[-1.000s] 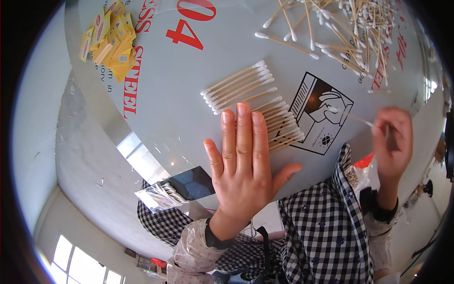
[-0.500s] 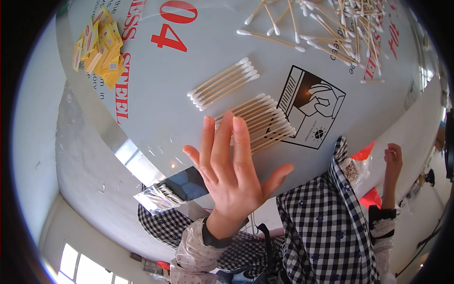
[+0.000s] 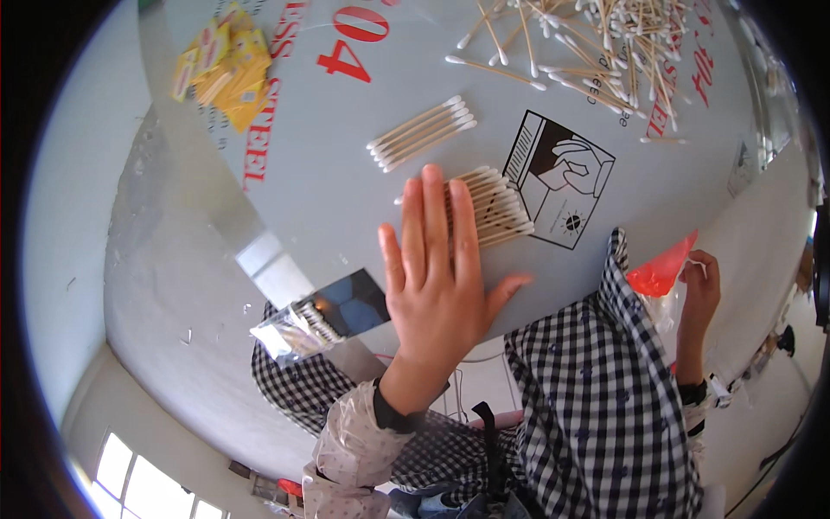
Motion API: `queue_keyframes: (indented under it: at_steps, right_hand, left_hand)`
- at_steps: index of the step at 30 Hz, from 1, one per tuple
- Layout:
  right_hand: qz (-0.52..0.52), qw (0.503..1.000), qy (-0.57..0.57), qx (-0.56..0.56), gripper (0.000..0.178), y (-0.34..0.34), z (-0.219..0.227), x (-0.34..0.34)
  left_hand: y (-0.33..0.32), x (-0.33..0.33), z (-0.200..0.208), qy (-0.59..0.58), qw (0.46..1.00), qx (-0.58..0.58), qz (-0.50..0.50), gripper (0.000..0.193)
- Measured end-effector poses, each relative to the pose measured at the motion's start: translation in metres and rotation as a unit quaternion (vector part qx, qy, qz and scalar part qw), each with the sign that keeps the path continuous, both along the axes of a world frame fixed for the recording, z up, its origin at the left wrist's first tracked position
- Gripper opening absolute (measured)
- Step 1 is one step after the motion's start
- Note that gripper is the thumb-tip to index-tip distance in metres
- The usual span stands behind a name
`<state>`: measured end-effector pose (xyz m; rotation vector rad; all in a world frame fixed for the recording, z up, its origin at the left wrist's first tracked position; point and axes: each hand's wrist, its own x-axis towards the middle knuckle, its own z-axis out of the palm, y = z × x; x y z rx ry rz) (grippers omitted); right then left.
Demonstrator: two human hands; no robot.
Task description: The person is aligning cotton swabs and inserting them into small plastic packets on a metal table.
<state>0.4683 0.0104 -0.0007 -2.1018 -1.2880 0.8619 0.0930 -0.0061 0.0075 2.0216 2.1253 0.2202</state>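
Note:
My left hand lies palm down with its fingers stretched out, over the left part of a row of cotton swabs on the grey table; the swab ends under it are hidden. Just beyond the fingertips a smaller row of several cotton swabs lies side by side. Off to the right, my right hand is closed, its fingertips pinching the edge of a red and clear plastic bag. What is inside the bag cannot be made out.
A loose heap of cotton swabs spreads across the back right. Small yellow packets are piled at the back left. A clear packet of swabs sits at the near table edge, beside a dark patterned card. A checked apron covers my lap.
My left hand has moved slightly away from me and flattened, fingers closer together over the swabs. My right hand has taken hold of the red bag's edge, which now stands higher. The view has shifted slightly.

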Motion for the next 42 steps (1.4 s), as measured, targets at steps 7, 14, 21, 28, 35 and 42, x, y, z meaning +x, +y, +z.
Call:
queue_keyframes:
  at_steps: [7, 14, 21, 28, 35, 42]
  right_hand:
    - [0.049, 0.989, -0.006, 0.139, 0.018, -0.018, 0.109, -0.043]
    - [0.114, 0.886, -0.135, 0.428, 0.020, -0.092, 0.250, -0.073]
    - [0.357, 0.835, -0.045, 0.416, 0.015, -0.090, 0.230, -0.200]
    - [0.248, 0.924, 0.143, 0.254, 0.028, -0.003, 0.035, -0.284]
    - [0.373, 0.879, -0.049, 0.294, 0.034, -0.005, -0.011, -0.292]
    - [0.395, 0.843, -0.208, 0.301, 0.043, 0.002, -0.016, -0.308]
  left_hand:
    - [-0.002, -0.004, -0.002, -0.008, 0.999, 0.035, -0.009, 0.097]
    - [-0.031, -0.011, -0.015, -0.010, 0.995, 0.094, -0.037, 0.095]
    - [-0.070, -0.022, -0.022, -0.023, 0.994, 0.106, -0.026, 0.094]
    - [-0.086, -0.023, -0.016, -0.090, 0.991, 0.097, 0.003, 0.090]
    - [-0.095, -0.051, -0.003, -0.519, 0.809, 0.246, 0.128, 0.067]
    - [-0.077, -0.047, 0.003, -0.708, 0.638, 0.224, 0.200, 0.067]
